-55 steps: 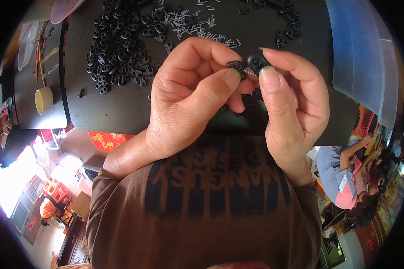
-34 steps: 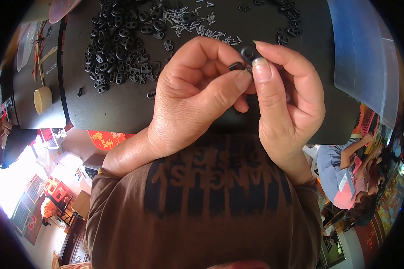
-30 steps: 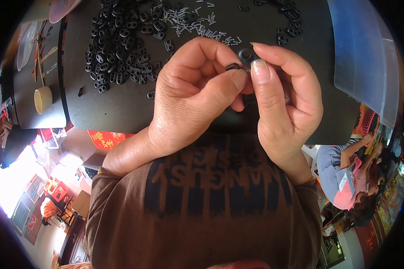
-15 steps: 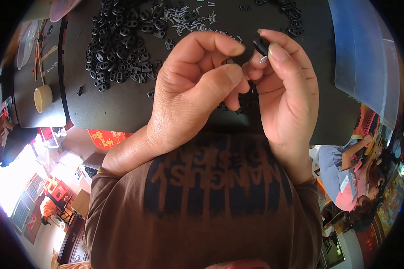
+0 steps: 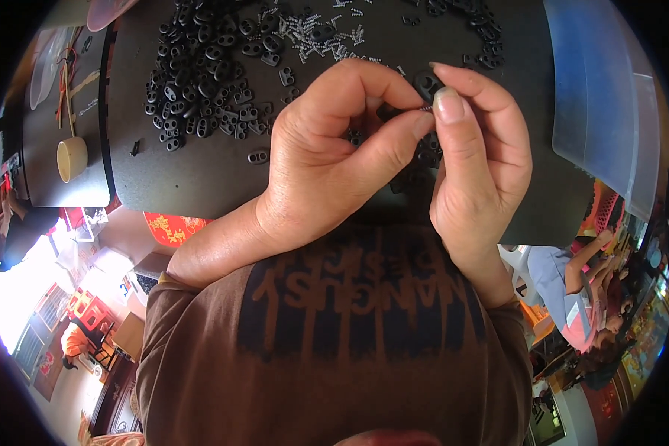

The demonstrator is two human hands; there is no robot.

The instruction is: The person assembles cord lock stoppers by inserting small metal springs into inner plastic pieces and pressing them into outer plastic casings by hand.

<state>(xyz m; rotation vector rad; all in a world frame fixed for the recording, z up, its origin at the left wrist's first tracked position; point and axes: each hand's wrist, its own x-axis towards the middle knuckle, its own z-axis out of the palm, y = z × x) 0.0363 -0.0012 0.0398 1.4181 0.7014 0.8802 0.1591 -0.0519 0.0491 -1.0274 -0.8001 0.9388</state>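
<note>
Both my hands meet above the dark table, fingertips together. My right hand [image 5: 485,160] is closed in a pinch on a black plastic cord lock piece [image 5: 425,80], partly covered by the fingers. A tiny metal spring [image 5: 427,109] shows between the tips of my two hands. On its left side, the thumb and index finger of my left hand [image 5: 327,160] close on this spring. Behind the left fingers something dark shows, too hidden to name. Loose cord lock pieces [image 5: 201,82] are heaped to the left of my hands, and many springs [image 5: 312,33] lie scattered beyond them.
More black pieces [image 5: 487,33] lie at the far right of the table [image 5: 178,175]. A clear bluish plastic sheet or bin [image 5: 602,89] stands along the right edge. A cream cup [image 5: 72,160] sits on the left-hand surface. Other people [image 5: 572,286] are at the right.
My left thumb and index finger have moved right and closed at the spring by the right fingertips. Earlier they were apart, with the spring sticking out at the right-hand piece.
</note>
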